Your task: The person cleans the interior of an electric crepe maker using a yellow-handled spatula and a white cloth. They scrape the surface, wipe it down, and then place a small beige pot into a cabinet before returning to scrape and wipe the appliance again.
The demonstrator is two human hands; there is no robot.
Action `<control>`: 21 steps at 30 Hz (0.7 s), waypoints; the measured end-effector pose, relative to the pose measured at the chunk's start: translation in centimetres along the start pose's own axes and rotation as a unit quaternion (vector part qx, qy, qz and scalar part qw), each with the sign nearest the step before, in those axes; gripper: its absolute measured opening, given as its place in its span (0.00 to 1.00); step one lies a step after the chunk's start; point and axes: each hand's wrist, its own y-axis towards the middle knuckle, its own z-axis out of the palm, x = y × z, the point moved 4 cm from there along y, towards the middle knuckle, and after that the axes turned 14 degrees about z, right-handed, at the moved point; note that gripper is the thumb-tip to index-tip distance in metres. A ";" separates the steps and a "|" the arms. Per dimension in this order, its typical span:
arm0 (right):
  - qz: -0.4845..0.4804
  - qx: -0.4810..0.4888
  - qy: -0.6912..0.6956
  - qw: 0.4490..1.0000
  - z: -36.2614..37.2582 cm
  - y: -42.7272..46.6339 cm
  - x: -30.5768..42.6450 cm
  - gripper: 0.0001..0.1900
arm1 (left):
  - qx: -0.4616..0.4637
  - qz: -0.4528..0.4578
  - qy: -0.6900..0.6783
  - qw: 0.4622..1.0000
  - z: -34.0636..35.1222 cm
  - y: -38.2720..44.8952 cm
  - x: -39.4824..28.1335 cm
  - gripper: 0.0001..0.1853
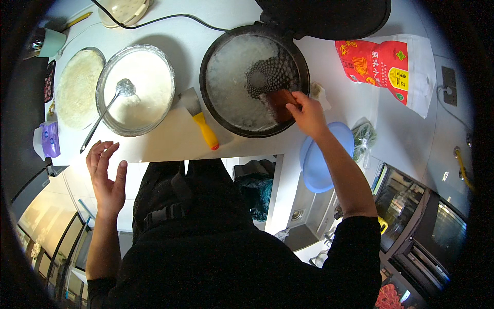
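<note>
My right hand (307, 114) grips a reddish-brown flat scraper (280, 106) against the right part of a round black electric griddle (204, 101). Pale batter (231, 81) covers much of the griddle, while its dimpled dark surface shows at the centre and upper right. My left hand (106, 170) is raised with fingers apart, empty, below the bowl of white batter (101, 112). A ladle (101, 119) rests in that bowl. Between bowl and griddle lies a metal scraper with a yellow handle (206, 131). Thin pale flatbreads (77, 90) are stacked left of the bowl.
The griddle's black lid (328, 17) stands raised behind. A red and white flour bag (374, 69) lies at right, near a blue plastic basin (314, 166) and a bagged green item (363, 139). A black cord (166, 17) crosses the back. At left are a purple pack (50, 139) and green cup (53, 42).
</note>
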 end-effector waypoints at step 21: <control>-0.071 -0.006 -0.064 0.995 -3.9 4.4 0.1 0.17 | -0.003 -0.005 -0.008 1.000 0.2 0.4 -0.2 0.19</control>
